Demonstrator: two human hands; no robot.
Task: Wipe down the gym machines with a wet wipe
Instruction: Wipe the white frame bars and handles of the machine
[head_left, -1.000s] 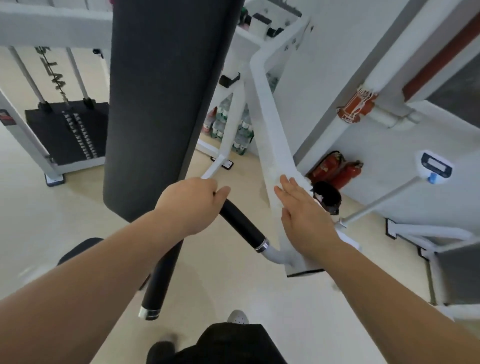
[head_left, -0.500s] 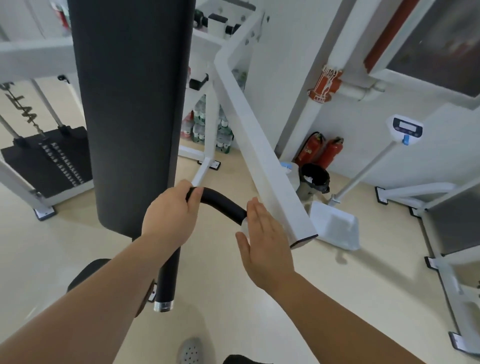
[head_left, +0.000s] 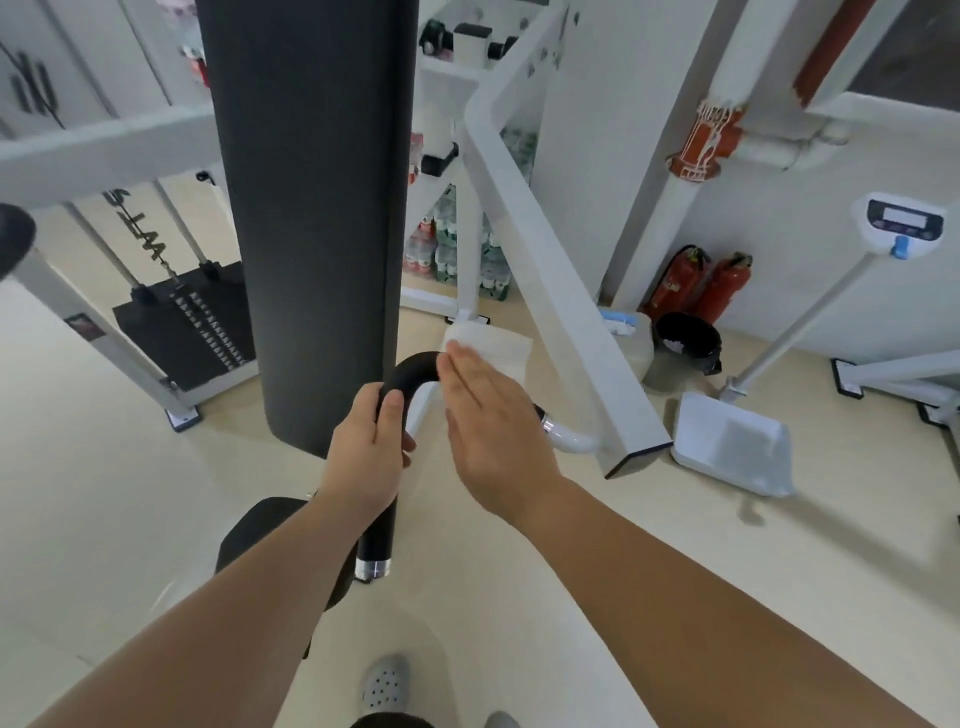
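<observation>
Low in the centre of the frame, my left hand (head_left: 371, 447) is curling around the black handle (head_left: 415, 370), just below its bend. Just to the right of it, my right hand (head_left: 493, 415) is lying flat, fingers straight and together, pressing the wet wipe (head_left: 501, 347) onto the handle's other branch. The wipe is showing white past the fingertips, toward the upper centre. The handle is running as an arch: up from its chrome end cap (head_left: 372, 569), over the bend, then down to the right under my right palm toward the white frame arm (head_left: 561, 312). So I am judging that the next stroke must follow that branch, and the right hand is the one on it. Behind, the dark back pad (head_left: 311, 208) and the weight stack (head_left: 192, 332) are standing.
</observation>
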